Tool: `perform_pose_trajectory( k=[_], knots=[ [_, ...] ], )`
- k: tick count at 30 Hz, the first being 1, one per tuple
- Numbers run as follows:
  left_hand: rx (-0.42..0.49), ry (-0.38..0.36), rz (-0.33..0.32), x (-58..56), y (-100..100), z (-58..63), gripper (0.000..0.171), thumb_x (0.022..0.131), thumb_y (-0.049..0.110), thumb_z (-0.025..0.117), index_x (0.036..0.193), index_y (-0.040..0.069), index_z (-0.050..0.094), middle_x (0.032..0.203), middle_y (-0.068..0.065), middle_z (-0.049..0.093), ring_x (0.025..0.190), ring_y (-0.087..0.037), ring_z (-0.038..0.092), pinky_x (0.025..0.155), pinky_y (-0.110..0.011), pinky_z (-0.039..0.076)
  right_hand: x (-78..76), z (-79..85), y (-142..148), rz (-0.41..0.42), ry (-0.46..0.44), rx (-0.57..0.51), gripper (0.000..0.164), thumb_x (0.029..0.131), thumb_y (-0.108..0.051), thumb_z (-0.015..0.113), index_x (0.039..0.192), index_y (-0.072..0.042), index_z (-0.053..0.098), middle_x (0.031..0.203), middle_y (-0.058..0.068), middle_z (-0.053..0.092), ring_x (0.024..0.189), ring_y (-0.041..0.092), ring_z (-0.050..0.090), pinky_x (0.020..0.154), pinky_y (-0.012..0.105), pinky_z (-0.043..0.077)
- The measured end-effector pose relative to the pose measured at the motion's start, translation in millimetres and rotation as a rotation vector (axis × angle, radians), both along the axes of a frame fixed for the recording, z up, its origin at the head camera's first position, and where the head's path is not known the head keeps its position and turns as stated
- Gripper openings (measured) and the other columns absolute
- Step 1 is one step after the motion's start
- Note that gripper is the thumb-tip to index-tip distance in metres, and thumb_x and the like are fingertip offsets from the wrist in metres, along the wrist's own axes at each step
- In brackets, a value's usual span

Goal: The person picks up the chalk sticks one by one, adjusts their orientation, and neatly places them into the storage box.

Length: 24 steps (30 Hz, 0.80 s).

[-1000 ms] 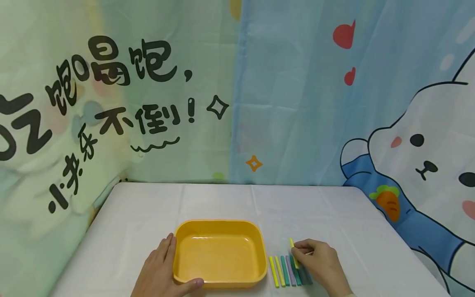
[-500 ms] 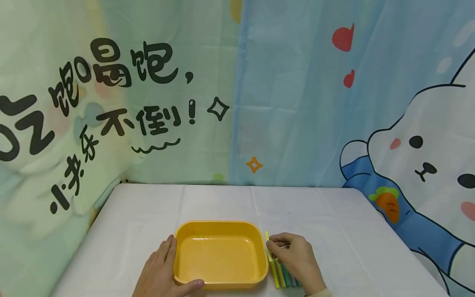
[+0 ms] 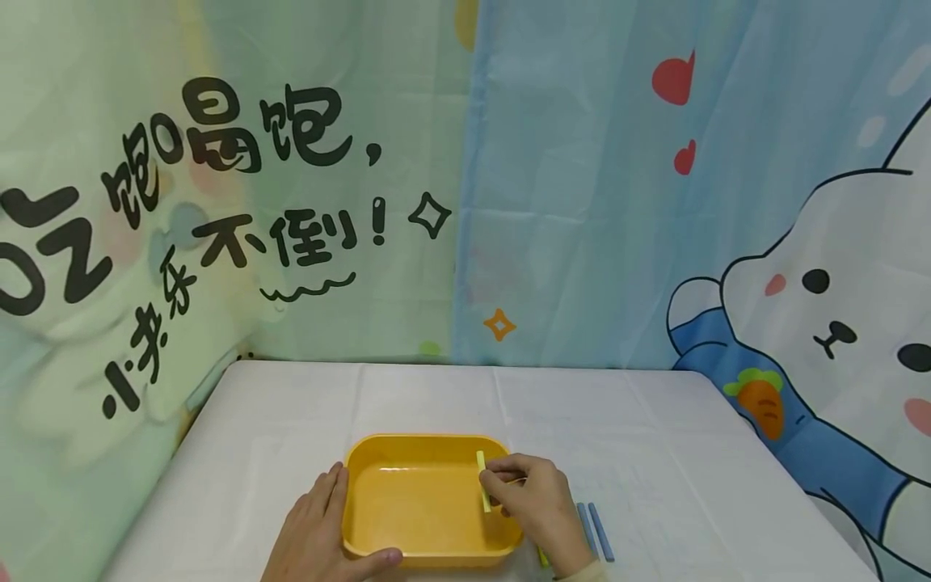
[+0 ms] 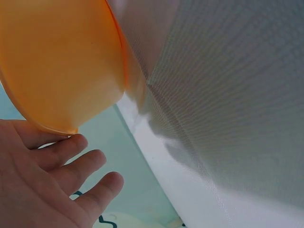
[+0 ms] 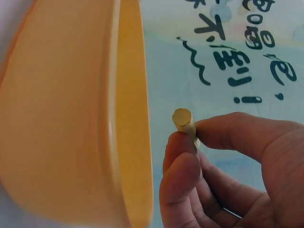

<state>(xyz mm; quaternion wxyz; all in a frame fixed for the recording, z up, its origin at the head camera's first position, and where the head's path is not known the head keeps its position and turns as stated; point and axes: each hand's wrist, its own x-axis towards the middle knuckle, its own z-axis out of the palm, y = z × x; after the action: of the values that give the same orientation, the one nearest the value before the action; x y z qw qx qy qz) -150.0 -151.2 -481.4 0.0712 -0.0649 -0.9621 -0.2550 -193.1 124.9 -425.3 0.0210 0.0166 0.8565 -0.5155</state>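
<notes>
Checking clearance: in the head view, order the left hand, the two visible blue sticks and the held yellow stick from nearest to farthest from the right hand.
1. Yellow stick: pinched in the right hand.
2. Blue sticks: on the table, to that hand's right.
3. Left hand: at the left side of the tray.

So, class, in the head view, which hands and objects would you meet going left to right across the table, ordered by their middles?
Left hand → yellow tray → held yellow stick → right hand → first blue stick → second blue stick.
</notes>
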Motion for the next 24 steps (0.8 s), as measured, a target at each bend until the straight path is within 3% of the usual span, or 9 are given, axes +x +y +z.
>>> perform_pose_trajectory(
  k=[11,24],
  knots=[
    [0.01,-0.063,0.018,0.4,0,1.5,0.13,0.071,0.088,0.061,0.153,-0.01,0.034,0.155,-0.025,0.039,0.133,-0.037,0.047,0.112,-0.055,0.038,1.1,-10.3,-33,0.082,-0.014,-0.099,0.028,0.09,-0.023,0.075,0.107,-0.001,0.076,0.087,0.004,0.073,0.068,0.024,0.069,0.062,0.036,0.06],
    [-0.044,-0.006,0.006,-0.2,-1,-0.4,0.125,0.074,0.086,0.062,0.151,-0.01,0.037,0.151,-0.024,0.043,0.126,-0.036,0.052,0.108,-0.053,0.042,7.7,-26.9,-66,0.095,0.033,-0.082,0.022,0.088,-0.02,0.075,0.1,-0.002,0.076,0.078,0.001,0.072,0.059,0.019,0.066,0.056,0.032,0.059]
  ],
)
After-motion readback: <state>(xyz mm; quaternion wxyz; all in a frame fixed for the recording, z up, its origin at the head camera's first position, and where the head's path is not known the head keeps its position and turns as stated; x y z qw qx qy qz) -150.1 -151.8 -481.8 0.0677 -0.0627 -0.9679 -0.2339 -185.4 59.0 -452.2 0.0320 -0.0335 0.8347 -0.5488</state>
